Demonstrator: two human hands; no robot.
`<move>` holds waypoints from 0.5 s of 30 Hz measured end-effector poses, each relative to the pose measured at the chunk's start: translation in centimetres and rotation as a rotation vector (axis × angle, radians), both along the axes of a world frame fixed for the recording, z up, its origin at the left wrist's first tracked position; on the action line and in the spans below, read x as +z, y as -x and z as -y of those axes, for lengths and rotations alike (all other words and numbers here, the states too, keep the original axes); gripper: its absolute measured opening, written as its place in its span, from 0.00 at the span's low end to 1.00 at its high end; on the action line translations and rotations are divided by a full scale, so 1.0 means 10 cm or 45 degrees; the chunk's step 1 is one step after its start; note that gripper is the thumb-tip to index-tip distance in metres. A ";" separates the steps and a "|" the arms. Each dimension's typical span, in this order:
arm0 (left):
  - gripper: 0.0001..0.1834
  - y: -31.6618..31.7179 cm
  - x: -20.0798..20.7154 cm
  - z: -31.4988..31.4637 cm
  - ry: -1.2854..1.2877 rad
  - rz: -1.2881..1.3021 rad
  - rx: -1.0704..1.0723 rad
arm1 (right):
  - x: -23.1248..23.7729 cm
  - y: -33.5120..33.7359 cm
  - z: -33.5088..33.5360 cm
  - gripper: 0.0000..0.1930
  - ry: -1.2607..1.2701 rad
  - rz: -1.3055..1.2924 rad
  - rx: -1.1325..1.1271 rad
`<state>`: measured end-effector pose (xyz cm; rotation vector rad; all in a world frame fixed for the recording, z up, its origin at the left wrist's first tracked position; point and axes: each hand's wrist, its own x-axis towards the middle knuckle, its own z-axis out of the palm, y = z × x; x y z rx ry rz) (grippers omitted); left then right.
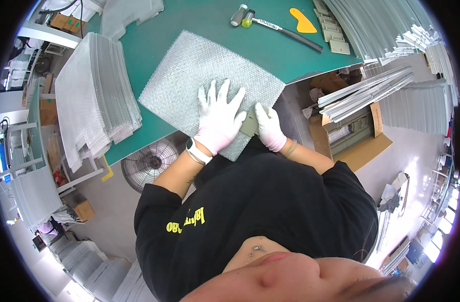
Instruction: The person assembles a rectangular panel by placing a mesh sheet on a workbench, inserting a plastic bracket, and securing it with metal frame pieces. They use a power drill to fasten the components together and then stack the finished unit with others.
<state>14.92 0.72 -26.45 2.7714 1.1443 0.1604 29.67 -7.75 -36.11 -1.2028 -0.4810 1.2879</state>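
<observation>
A silvery metal mesh sheet (177, 75) lies slanted on the green table, its near corner reaching past the edge toward my body. My left hand (220, 118), in a white glove, rests flat on the mesh with fingers spread. Beside its thumb, a small grey-green plate (249, 124) sits at the sheet's near right edge. My right hand (270, 127), also gloved, is closed on the outer side of that plate, fingers together. The underside of this grip is hidden.
On the green table (139, 50), a stack of mesh sheets (96, 95) stands left. A hammer (285, 32), a screwdriver (238, 15), a yellow scraper (303, 21) and several grey plates (332, 30) lie at the back. Metal strips (365, 93) top an open carton (363, 151) at right; a fan (152, 163) stands below.
</observation>
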 end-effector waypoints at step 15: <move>0.28 0.00 0.00 -0.18 0.100 0.229 0.003 | -0.07 -0.10 -0.04 0.18 0.033 -0.212 0.238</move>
